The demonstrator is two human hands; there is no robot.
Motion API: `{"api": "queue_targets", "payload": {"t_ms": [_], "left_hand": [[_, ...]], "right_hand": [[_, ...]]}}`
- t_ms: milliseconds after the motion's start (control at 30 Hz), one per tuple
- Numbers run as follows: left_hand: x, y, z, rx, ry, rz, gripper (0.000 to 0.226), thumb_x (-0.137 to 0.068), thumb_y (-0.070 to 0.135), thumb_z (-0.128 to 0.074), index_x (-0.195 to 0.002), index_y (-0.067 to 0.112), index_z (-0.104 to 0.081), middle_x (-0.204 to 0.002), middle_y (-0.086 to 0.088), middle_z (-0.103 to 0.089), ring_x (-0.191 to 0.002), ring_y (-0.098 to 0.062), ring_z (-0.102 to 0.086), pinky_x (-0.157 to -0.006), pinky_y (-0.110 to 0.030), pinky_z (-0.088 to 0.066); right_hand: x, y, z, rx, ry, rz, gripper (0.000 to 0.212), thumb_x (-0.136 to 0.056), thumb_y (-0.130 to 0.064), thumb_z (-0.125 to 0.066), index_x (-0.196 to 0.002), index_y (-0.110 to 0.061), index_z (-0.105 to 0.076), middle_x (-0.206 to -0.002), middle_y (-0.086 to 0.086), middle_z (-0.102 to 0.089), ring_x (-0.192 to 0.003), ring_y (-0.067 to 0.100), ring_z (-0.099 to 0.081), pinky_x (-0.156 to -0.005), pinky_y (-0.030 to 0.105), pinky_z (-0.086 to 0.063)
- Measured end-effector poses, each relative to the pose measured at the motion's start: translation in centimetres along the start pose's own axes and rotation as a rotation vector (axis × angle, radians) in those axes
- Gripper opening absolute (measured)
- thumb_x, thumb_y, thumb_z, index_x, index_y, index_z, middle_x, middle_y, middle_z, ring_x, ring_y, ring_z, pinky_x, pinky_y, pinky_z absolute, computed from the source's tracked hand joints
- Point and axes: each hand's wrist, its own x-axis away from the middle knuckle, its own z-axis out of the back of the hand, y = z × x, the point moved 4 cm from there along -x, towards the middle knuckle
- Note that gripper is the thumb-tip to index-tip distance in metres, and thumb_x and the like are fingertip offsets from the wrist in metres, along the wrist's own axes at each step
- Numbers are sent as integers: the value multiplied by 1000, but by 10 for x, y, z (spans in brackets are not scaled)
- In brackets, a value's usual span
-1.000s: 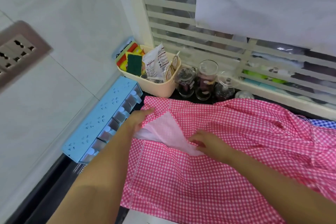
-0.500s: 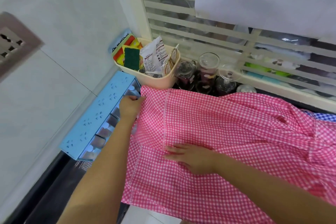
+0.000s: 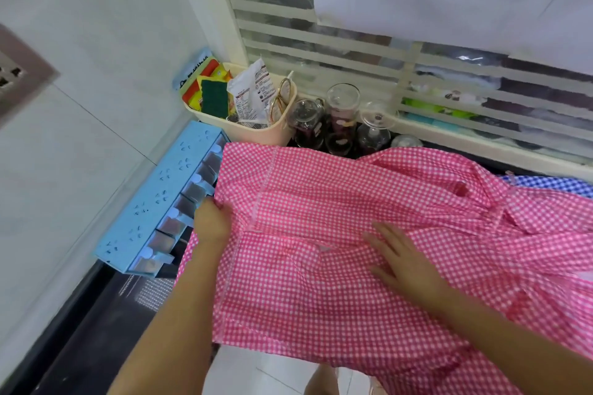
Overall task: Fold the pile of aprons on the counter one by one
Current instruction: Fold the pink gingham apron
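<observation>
A pink gingham apron (image 3: 324, 202) lies spread across the dark counter, its lower edge hanging over the front. My left hand (image 3: 211, 221) grips its left edge, fingers curled into the cloth beside the blue box. My right hand (image 3: 398, 256) lies flat on the middle of the apron, fingers straight and spread. A blue checked apron (image 3: 552, 184) peeks out at the far right, mostly hidden under the pink one.
A light blue compartment box (image 3: 154, 202) lies along the left wall. Behind the apron stand a cream basket (image 3: 256, 135) with sponges and packets and several glass jars (image 3: 340, 119). A slatted window frame runs behind; white floor shows below the counter edge.
The turned-up corner showing the pale underside has been laid down flat. My left hand slid back along the left edge toward me, and my right hand moved right, flat across the cloth.
</observation>
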Motion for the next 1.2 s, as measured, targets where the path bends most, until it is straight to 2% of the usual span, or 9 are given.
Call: {"api": "queue_targets", "payload": {"t_ms": [100,200,333,433,567,667,833,1067,1200], "left_hand": [[4,6,3,79,61,61,40,-95,5,-47,-132,-5,-36,-133,-28,-45,-112,-47,-52,-88,-50,-47],[34,22,-16,-18,96,-98,66,-93,10,-53,-147,-2,-18,-153,-28,-15,-132,-48,-32,-106,-56,-34],[111,40,-85,-313,-201,-522,77,-93,49,-47,-153,14,-14,-160,-17,-3,-146,-37,-8,-113,-61,-12],[146,25,-123,-610,-422,-583,106,-62,89,4,-153,33,2,-159,-7,17,-145,-38,12,-110,-67,-4],[143,16,-125,-703,-460,-594,125,-40,90,30,-150,32,14,-157,-7,25,-142,-36,24,-108,-68,5],[153,48,-124,-723,-458,-725,125,-53,91,20,-154,20,0,-159,-14,14,-145,-36,16,-109,-58,12],[173,74,-157,-753,-658,-796,105,-77,80,-38,-149,31,20,-152,-6,35,-139,-32,31,-108,-63,12],[148,65,-157,-840,-690,-764,117,-51,95,-15,-141,38,33,-147,-3,44,-129,-31,43,-104,-70,11],[147,73,-156,-872,-684,-730,127,-55,94,-33,-144,31,32,-146,-7,43,-134,-35,38,-105,-70,11]], "right_hand": [[50,36,-2,97,-53,-154,68,-95,-65,-19,-148,-24,-27,-149,5,-34,-136,28,-27,-114,39,-5],[69,42,-2,100,-69,-217,67,-93,-68,-18,-144,-29,-38,-144,2,-44,-130,27,-40,-108,48,-28],[43,43,52,-151,73,-321,71,-95,-63,-21,-86,-11,-69,-86,7,-68,-79,26,-64,-70,32,-48],[30,72,109,-130,368,-457,19,-92,-17,-58,-101,-3,-68,-98,15,-66,-91,34,-61,-79,36,-46],[35,133,145,-154,369,-737,63,-79,-17,-76,-133,0,-48,-129,25,-51,-118,41,-47,-100,44,-36],[44,159,136,-249,83,-817,83,-75,-27,-80,-142,-3,-37,-137,22,-49,-123,36,-49,-101,38,-38],[41,169,136,-49,-147,-786,38,-85,-38,-68,-107,-6,-69,-108,19,-68,-98,32,-61,-79,33,-43],[48,173,246,-209,679,-826,31,-87,-6,-50,-110,-1,-69,-103,22,-69,-93,34,-65,-80,33,-46],[51,174,253,-545,616,-786,48,-91,2,-51,-137,-9,-46,-125,8,-56,-107,22,-57,-75,6,-41]]}}
